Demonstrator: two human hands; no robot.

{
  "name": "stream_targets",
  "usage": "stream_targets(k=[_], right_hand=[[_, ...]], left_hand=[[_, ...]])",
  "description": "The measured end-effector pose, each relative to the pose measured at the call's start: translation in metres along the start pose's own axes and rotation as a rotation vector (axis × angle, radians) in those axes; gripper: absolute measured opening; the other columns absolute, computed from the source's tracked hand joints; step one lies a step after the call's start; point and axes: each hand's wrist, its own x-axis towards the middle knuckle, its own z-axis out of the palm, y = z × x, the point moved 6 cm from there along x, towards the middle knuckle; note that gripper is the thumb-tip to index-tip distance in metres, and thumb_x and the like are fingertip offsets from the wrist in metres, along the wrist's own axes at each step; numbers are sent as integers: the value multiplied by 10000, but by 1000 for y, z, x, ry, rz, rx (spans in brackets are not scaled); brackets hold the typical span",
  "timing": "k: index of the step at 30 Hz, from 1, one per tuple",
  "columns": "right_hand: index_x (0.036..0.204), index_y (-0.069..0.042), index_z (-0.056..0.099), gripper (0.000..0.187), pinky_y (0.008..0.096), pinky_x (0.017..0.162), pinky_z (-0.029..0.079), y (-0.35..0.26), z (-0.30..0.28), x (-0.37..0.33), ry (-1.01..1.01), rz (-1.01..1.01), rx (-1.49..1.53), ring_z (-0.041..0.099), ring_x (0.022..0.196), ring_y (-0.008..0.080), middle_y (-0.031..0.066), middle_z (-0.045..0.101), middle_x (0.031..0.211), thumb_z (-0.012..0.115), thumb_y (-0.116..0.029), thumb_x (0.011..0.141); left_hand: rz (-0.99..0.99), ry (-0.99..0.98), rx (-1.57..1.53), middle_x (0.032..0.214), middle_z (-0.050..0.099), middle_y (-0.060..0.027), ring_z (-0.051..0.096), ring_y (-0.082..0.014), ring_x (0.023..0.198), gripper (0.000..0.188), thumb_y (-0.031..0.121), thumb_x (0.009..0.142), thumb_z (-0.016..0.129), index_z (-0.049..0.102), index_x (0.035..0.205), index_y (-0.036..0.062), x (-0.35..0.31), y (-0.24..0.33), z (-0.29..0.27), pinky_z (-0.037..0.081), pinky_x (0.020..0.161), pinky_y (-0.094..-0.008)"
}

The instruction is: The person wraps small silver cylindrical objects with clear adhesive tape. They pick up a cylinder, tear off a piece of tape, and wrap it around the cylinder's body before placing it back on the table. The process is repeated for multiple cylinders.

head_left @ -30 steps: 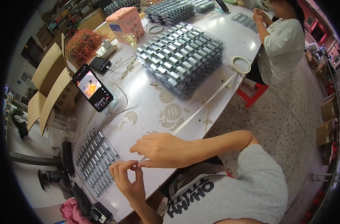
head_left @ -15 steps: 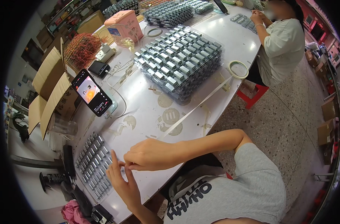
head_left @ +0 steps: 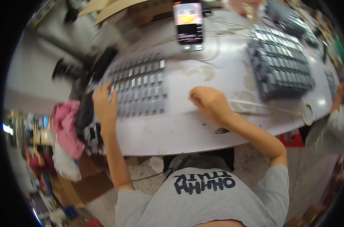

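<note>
My left hand (head_left: pixel 105 105) is at the left edge of a clear tray (head_left: pixel 165 106) holding rows of small silvery metal blocks (head_left: pixel 144 80). Its fingers look stretched out and slightly apart, near or touching the leftmost blocks; blur hides the exact contact. Over the white table, right of the tray, my right hand (head_left: pixel 211 104) is closed with curled fingers. What it holds, if anything, is hidden. A pale strip of tape (head_left: pixel 251 103) runs from near my right hand to a tape roll (head_left: pixel 308 114) by the table's front edge.
A stack of filled trays (head_left: pixel 281 64) stands at the right. Behind the tray, a lit phone (head_left: pixel 189 23) leans upright near an open cardboard box (head_left: pixel 122 10). Dark objects (head_left: pixel 87 113) and pink checked cloth (head_left: pixel 68 126) lie left. A co-worker's arm (head_left: pixel 338 98) shows far right.
The view has swung left, bringing the small tray toward the middle. My hands, close together before, have parted: the left is at the tray's left edge, the right over the table.
</note>
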Motion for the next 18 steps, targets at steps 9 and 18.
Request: stream_targets(k=[9, 18], right_hand=[[825, -36, 534, 65, 327, 577, 465, 4, 6, 0, -114, 194, 45, 605, 652, 264, 120, 603, 715, 586, -64, 797], [834, -13, 526, 76, 322, 592, 472, 11, 5, 0, -138, 259, 95, 619, 678, 260, 130, 604, 738, 585, -45, 799]], left_hand=[[-42, 53, -115, 939, 570, -54, 521, -261, 917, 260, 39, 788, 496, 546, 1032, 113, 57, -61, 48, 420, 781, -393], [33, -50, 106, 941, 565, -77, 517, -267, 914, 269, 43, 772, 500, 655, 926, 199, 60, -64, 55, 424, 801, -371]])
